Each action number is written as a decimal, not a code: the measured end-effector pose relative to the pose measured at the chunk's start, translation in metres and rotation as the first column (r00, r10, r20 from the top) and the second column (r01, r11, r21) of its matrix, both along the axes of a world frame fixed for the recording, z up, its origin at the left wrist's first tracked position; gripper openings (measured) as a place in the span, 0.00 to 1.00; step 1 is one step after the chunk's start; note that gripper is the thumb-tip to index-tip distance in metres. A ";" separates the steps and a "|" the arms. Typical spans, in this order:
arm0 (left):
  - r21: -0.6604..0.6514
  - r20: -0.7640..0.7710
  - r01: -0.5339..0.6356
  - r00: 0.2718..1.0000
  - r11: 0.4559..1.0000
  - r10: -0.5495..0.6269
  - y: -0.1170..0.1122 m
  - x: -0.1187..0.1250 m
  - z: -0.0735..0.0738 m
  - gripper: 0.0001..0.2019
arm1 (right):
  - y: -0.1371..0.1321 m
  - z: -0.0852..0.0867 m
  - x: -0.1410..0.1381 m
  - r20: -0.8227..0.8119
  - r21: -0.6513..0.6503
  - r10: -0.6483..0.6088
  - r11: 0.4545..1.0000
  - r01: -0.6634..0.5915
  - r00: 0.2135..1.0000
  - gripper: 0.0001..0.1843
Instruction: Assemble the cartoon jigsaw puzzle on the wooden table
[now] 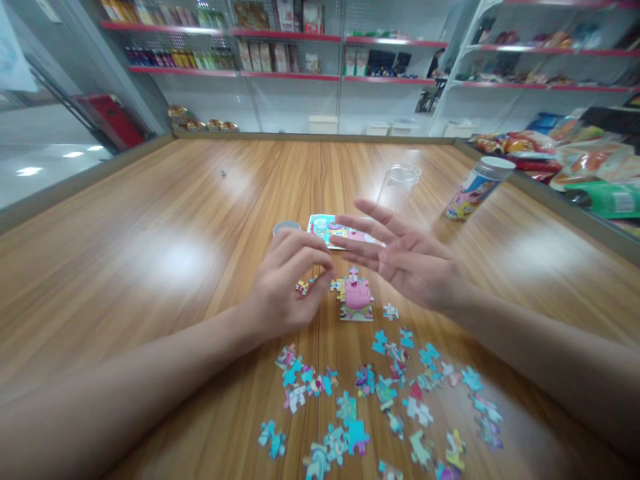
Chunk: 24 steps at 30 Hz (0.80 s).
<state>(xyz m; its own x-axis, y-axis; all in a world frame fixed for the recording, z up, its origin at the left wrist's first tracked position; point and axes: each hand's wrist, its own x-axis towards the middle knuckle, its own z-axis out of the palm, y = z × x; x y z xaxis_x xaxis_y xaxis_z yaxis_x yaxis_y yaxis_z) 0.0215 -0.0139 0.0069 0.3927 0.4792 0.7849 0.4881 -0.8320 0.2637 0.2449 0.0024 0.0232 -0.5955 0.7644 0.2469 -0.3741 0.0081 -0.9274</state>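
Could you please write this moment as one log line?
left hand: curled, grip unclear; right hand: fingers spread; part-joined pink-and-yellow jigsaw: on brown wood-grain table; loose multicoloured jigsaw pieces: scattered nearer person

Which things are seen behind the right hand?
Behind the right hand, a colourful picture card and a clear container show partly. The hand covers some of the card and the container's lower part; what lies fully hidden there cannot be told.
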 end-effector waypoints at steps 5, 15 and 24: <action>-0.175 0.123 -0.250 0.954 0.952 0.273 0.017 -0.012 -0.010 0.01 | 0.034 -0.027 0.027 0.084 0.169 -0.383 0.915 0.366 0.920 0.27; -0.310 0.058 -0.281 0.948 0.908 0.314 0.021 -0.019 -0.014 0.03 | 0.030 -0.037 0.027 0.068 0.241 -0.426 0.885 0.399 0.902 0.19; -0.475 -0.180 -0.141 0.982 0.869 0.061 0.027 -0.025 -0.014 0.04 | 0.029 -0.037 0.029 0.109 0.196 -0.396 0.908 0.371 0.912 0.18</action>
<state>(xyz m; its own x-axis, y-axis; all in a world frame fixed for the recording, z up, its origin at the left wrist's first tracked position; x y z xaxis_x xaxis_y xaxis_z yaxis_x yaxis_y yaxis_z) -0.0031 0.0132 -0.0070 0.4182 0.8260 0.3780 0.6297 -0.5635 0.5347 0.2737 0.0314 -0.0135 -0.3033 0.8956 0.3256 -0.1749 0.2836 -0.9429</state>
